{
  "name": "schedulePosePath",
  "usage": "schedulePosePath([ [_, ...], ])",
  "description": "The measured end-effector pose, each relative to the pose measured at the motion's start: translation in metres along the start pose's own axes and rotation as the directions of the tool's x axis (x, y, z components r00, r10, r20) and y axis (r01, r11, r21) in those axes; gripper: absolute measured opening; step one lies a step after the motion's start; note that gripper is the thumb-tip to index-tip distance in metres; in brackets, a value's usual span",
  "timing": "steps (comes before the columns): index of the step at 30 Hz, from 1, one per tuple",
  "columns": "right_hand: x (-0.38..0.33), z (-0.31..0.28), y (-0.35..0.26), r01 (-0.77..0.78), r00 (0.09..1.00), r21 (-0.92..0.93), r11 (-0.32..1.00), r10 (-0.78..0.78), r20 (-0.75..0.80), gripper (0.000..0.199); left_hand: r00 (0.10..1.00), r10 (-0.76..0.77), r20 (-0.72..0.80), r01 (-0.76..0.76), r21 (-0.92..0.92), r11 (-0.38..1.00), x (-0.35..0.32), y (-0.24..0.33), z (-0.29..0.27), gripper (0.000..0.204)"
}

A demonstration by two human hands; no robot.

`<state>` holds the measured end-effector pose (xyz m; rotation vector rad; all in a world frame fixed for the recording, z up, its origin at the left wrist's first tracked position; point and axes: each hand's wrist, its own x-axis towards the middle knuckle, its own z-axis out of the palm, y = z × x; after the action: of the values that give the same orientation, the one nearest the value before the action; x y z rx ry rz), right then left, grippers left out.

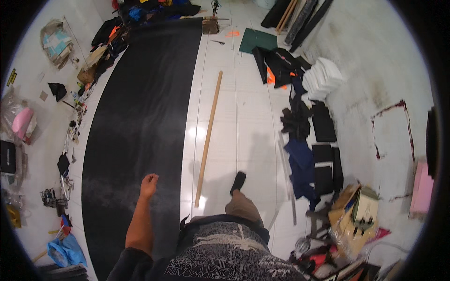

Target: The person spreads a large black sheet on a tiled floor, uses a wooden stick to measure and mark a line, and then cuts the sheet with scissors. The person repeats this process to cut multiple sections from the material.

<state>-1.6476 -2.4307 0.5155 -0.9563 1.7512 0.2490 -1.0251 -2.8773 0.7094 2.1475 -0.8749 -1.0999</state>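
Note:
My left hand (149, 183) hangs above a long black sheet of material (140, 112) spread over the floor. Its fingers are curled together, and whether anything small is inside them cannot be made out. My right hand is out of view. Beside the sheet's right edge lies a long cardboard-brown tube or pole (209, 136), apart from my hand. One dark-socked foot (238, 181) is on the white tiles to the right of the pole.
Along the right wall lie folded black pieces (323, 122), dark blue cloth (301, 161) and a white stack (322, 78). A green sheet (258, 40) and scissors (218, 42) lie farther off. Clutter with a blue bag (66, 249) lines the left side. Bags and boxes (356, 210) crowd the lower right.

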Motion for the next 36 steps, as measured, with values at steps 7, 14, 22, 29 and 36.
schedulePosePath([
  [7, 0.177, -0.402, -0.178, 0.099, 0.923, 0.209, 0.973, -0.012, -0.384, 0.033, 0.985, 0.03, 0.169, -0.074, 0.267, 0.961, 0.081, -0.013, 0.139, 0.046],
  [14, 0.332, -0.75, -0.506, 0.521, 0.694, 0.293, 0.802, -0.198, -0.692, 0.024, 0.713, -0.608, 0.349, 0.487, 0.376, 0.788, 0.142, 0.057, 0.239, 0.047],
  [22, 0.454, -0.807, -0.629, 0.229, 0.952, 0.199, 0.953, -0.177, -0.251, 0.026, 0.99, 0.136, -0.03, -0.107, 0.456, 0.883, 0.455, 0.236, 0.269, 0.045],
  [29, 0.507, -0.831, -0.628, -0.099, 0.994, 0.172, 0.98, 0.091, 0.052, 0.022, 0.989, 0.042, -0.142, -0.084, -0.308, 0.948, 0.648, 0.618, 0.319, 0.039],
  [36, 0.687, -1.09, -0.839, -0.282, 0.959, 0.312, 0.907, 0.272, 0.075, 0.018, 0.937, -0.344, -0.057, 0.346, 0.019, 0.938, 0.694, 0.535, 0.434, 0.055],
])
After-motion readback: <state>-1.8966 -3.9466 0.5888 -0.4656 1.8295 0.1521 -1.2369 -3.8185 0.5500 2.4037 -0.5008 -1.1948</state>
